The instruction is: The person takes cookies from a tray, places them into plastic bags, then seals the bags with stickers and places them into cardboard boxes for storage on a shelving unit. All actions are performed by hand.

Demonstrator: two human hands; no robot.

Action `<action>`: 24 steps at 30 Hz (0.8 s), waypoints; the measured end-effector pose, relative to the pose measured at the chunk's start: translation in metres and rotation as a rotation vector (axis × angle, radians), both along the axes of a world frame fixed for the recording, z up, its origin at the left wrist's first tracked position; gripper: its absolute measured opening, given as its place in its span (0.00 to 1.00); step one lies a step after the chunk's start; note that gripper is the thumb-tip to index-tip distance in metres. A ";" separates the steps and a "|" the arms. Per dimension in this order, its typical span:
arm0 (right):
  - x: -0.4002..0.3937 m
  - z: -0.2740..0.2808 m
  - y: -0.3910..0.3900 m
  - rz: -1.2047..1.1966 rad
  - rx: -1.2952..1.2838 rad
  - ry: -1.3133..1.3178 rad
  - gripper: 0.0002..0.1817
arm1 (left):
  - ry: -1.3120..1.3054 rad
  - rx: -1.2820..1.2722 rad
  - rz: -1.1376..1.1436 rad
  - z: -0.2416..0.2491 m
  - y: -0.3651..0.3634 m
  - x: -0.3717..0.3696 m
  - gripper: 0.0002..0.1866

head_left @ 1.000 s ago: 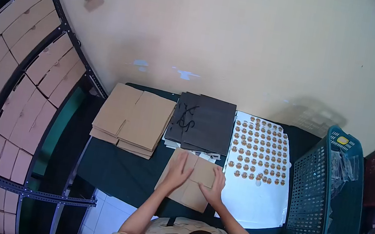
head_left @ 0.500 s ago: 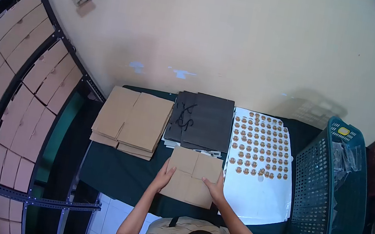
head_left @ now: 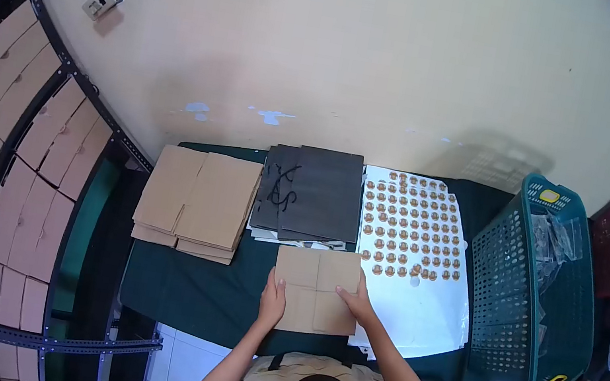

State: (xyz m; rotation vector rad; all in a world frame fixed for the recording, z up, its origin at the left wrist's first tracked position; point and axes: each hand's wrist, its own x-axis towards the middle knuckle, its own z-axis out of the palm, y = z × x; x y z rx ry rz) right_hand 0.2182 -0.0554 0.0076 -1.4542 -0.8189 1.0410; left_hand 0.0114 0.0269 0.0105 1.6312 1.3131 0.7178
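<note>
While lying flat on the desk (head_left: 183, 291) near its front edge, flattened cardboard box (head_left: 316, 289) is steadied: left hand (head_left: 272, 304) grips its left edge, right hand (head_left: 358, 304) presses open-palmed on top.

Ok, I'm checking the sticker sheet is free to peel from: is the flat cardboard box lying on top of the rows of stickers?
No, the flat cardboard box lies just left of the sticker sheet, clear of its rows of stickers.
</note>
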 end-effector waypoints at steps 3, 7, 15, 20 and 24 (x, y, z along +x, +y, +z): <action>0.000 0.001 -0.001 -0.011 0.002 -0.006 0.44 | -0.035 0.003 0.001 0.004 0.000 0.000 0.24; 0.009 0.000 -0.010 0.001 -0.079 0.079 0.41 | -0.052 -0.157 -0.004 0.012 0.000 -0.005 0.26; 0.087 -0.077 0.005 -0.330 -0.213 -0.319 0.22 | 0.342 0.382 -0.412 0.055 -0.013 0.008 0.36; 0.084 -0.080 0.018 -0.320 -0.316 -1.131 0.16 | 0.502 0.568 -0.534 0.034 -0.021 0.015 0.44; 0.076 -0.075 0.021 -0.366 -0.364 -1.064 0.08 | 0.485 0.572 -0.527 0.026 -0.020 0.016 0.44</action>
